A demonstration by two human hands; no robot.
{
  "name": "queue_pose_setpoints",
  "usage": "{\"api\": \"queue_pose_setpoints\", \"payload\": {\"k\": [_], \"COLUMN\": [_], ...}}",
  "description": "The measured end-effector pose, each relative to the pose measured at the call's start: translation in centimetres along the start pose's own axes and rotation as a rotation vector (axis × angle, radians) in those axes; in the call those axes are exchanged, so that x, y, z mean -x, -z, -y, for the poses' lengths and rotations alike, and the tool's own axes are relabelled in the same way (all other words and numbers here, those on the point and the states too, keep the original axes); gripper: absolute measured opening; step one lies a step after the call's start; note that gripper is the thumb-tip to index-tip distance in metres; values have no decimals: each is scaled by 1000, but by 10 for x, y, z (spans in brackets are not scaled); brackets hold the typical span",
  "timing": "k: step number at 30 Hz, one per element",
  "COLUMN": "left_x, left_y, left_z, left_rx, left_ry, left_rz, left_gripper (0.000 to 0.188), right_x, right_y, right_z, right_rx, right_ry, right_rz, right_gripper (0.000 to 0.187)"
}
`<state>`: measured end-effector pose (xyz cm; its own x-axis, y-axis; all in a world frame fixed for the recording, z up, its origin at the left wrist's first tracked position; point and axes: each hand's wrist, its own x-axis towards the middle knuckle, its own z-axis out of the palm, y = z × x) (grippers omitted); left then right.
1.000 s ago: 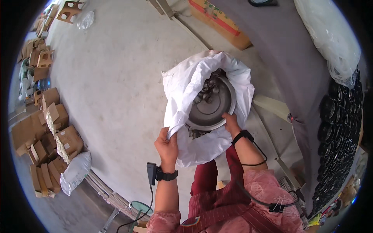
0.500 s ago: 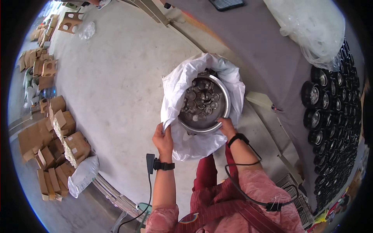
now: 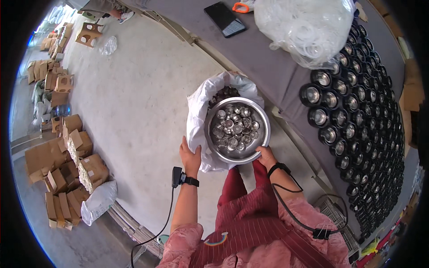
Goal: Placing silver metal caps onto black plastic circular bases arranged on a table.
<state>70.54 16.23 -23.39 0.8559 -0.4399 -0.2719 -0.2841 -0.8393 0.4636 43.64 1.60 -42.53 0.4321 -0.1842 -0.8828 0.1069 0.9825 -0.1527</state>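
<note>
My right hand (image 3: 267, 157) grips the near right rim of a round metal basin (image 3: 266, 117), thumb over the edge. Several small shiny metal caps (image 3: 237, 129) lie heaped inside it. The basin is over the near part of a white woven sack (image 3: 196, 107), whose mouth gapes open. More small dark metal pieces (image 3: 225, 93) show in the sack beyond the basin. My left hand (image 3: 191, 157) is beside the sack's left edge, fingers apart and pointing away from me, with nothing in it.
On the right stands a grey-covered table (image 3: 277, 80) bearing many rows of black round parts with metal centres (image 3: 330, 99), a clear plastic bag of rings (image 3: 308, 31) and a phone (image 3: 225, 19). Cardboard boxes (image 3: 67, 165) and a white sack (image 3: 99, 203) lie at left.
The basin has come up out of the sack's mouth toward me, in my right hand. My left hand has let go of the sack's edge. The view has shifted toward the table.
</note>
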Motion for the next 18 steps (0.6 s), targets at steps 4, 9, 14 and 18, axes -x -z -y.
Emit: {"api": "queue_pose_setpoints", "payload": {"k": [4, 9, 14, 18], "left_x": [61, 150, 217, 233], "left_y": [23, 52, 97, 101], "left_z": [-21, 10, -11, -28], "left_rx": [173, 754, 1183, 1281], "left_ry": [-37, 170, 149, 160], "left_rz": [-1, 174, 697, 770], "left_gripper": [77, 81, 66, 56], "right_x": [44, 158, 286, 301], "right_y": [30, -4, -50, -53], "right_z": [-4, 5, -8, -45], "right_rx": [269, -76, -123, -172], "right_ry": [321, 20, 196, 259], "right_rz": [139, 165, 337, 312], "right_gripper": [31, 38, 43, 45]}}
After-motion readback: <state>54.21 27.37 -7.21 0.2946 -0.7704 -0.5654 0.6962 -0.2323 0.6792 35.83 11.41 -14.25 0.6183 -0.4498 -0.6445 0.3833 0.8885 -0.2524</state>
